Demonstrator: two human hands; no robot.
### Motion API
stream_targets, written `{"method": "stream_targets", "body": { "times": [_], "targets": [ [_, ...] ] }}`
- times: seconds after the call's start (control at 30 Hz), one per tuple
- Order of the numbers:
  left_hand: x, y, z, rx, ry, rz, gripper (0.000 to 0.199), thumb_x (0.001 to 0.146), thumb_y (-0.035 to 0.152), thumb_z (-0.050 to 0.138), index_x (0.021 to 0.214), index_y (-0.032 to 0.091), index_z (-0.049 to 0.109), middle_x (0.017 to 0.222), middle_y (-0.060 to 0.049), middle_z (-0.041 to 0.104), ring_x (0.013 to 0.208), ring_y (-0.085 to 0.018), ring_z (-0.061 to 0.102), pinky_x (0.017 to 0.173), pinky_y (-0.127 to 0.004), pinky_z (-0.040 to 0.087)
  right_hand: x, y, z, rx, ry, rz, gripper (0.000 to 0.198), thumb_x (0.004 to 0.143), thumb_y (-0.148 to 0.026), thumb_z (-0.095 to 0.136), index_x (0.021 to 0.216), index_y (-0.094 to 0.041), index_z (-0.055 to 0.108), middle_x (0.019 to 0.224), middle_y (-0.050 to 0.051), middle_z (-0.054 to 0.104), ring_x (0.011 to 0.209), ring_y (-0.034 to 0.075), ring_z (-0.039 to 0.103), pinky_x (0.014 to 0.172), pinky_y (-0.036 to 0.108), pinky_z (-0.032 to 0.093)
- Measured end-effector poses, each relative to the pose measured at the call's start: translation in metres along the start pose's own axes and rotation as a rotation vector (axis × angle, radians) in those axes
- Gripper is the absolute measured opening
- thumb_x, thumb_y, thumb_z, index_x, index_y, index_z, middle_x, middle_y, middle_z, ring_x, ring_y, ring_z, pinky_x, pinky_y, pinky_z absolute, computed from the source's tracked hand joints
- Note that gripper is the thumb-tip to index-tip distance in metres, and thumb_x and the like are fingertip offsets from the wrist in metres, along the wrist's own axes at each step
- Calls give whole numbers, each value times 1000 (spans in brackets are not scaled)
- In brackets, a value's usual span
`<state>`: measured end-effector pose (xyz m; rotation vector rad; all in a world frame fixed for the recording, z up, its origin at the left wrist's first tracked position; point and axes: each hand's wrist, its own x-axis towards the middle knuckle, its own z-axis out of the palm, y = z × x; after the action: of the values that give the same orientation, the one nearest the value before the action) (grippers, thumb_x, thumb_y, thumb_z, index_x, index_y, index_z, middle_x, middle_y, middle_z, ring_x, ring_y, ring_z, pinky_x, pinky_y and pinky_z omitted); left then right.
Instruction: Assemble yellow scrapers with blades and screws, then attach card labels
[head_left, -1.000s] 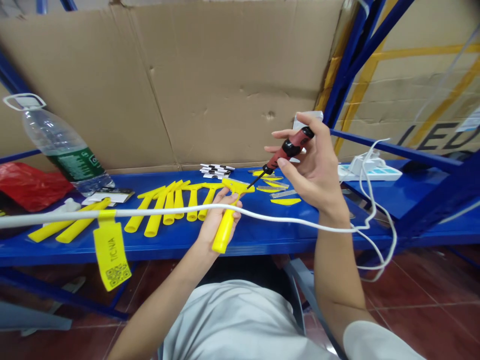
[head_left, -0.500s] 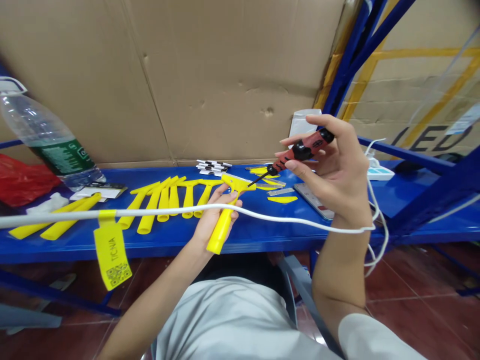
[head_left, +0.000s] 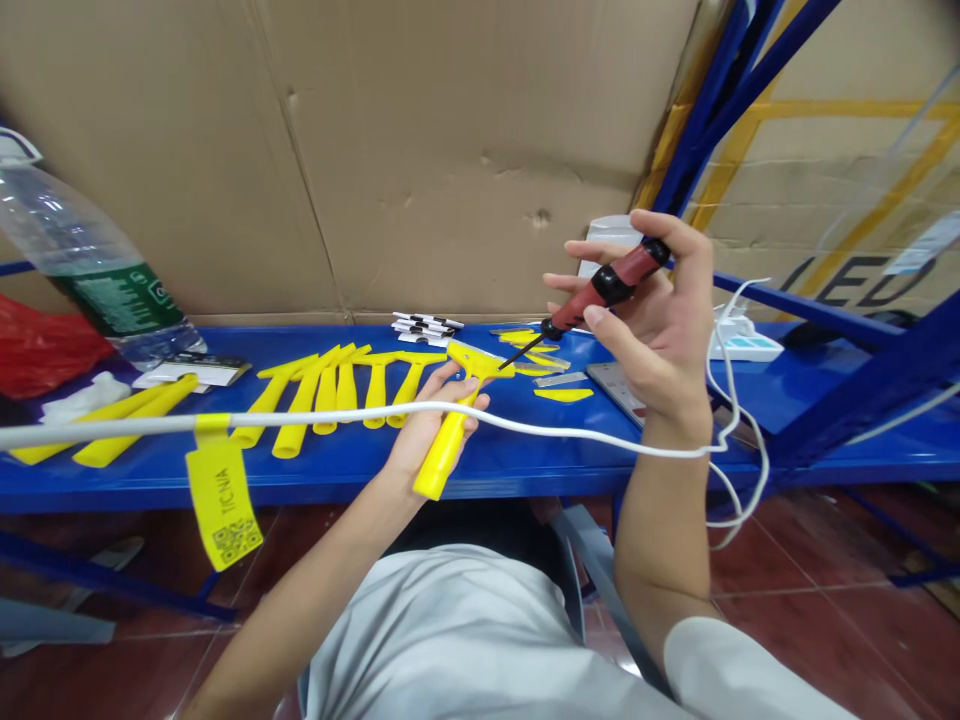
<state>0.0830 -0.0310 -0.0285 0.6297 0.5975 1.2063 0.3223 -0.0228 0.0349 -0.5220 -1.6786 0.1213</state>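
Left hand point(head_left: 415, 440) wrapped round a yellow scraper point(head_left: 441, 460), presumably bracing its head. Your right hand point(head_left: 664, 350) grips a red-and-black screwdriver point(head_left: 636, 266), fingertips around the handle, probably so it can twist; its tip meets the scraper's head, contact unsure. The scraper's butt end is by the desk's point(head_left: 525, 472) front edge. White cable point(head_left: 570, 432) crosses both arms. Yellow handles point(head_left: 326, 395) crowd your left side; yellow strips point(head_left: 562, 395) lie right. Turning room: the air before the cardboard point(head_left: 480, 150).
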Motion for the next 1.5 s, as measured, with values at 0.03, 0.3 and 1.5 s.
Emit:
{"method": "stream_targets", "body": {
  "times": [0.03,0.3,1.5],
  "targets": [
    [0,0,-1,8,-5,-1,51,93,6,81,135,24,59,116,-10,80,71,-11,78,48,-11,52,0,-1,0,1,-4,6,72,96,-62,84,156,-47,46,154,5,72,124,32,83,98,55,77],
    [2,-1,-3,21,-23,-4,55,88,9,86,135,23,61,118,-10,80,67,-9,74,49,-12,53,-1,-4,2,-40,8,27,73,96,-64,83,156,-48,45,152,5,73,126,33,82,96,54,77],
    [-3,4,7,-58,10,-25,46,91,3,77,127,24,56,113,-7,76,60,-6,68,45,-11,48,2,1,7,-124,56,-44,75,98,-58,85,161,-51,46,144,3,75,122,31,83,96,53,78]
  ]
}}
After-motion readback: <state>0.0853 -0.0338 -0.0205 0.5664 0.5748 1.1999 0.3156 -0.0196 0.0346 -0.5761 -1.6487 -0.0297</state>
